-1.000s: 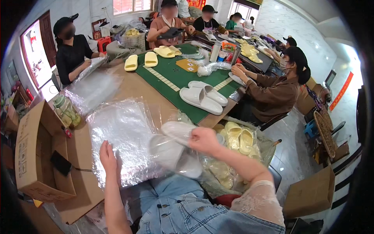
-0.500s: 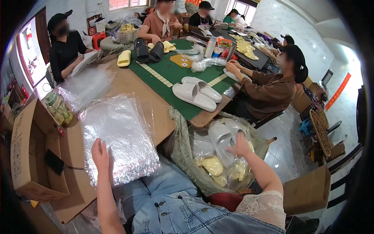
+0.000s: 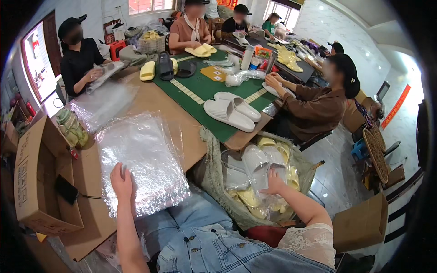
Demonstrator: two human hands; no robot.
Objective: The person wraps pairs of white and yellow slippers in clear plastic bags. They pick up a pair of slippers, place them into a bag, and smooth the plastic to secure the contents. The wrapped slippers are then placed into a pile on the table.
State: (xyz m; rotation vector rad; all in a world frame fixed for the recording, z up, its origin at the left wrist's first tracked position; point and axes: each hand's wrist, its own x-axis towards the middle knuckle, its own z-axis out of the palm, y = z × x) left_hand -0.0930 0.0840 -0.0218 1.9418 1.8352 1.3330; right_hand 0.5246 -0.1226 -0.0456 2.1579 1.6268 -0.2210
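Note:
My left hand (image 3: 121, 181) lies at the near left part of a stack of clear plastic bags (image 3: 143, 157), fingers stretched and slightly bent, gripping nothing. My right hand (image 3: 273, 184) is down in a greenish woven sack (image 3: 211, 173), its thumb and fingers apart against a pair of light grey slippers (image 3: 255, 163) that seem wrapped in clear plastic. Pale yellow slippers (image 3: 249, 198), also bagged, lie around and under the grey pair. On the green mat (image 3: 182, 93), a loose pair of grey slippers (image 3: 229, 114) rests near the corner.
An open cardboard box (image 3: 34, 182) and a glass jar (image 3: 72, 128) stand at the left. Black slippers (image 3: 165, 66) and yellow slippers (image 3: 148, 71) sit farther back. Co-workers (image 3: 314, 102) surround the table. Another carton (image 3: 357, 223) stands on the floor at right.
My right hand has moved down onto the bagged grey slippers, which now lie differently. Across the table, a person's hands have brought yellow slippers forward, and one black slipper has been shifted.

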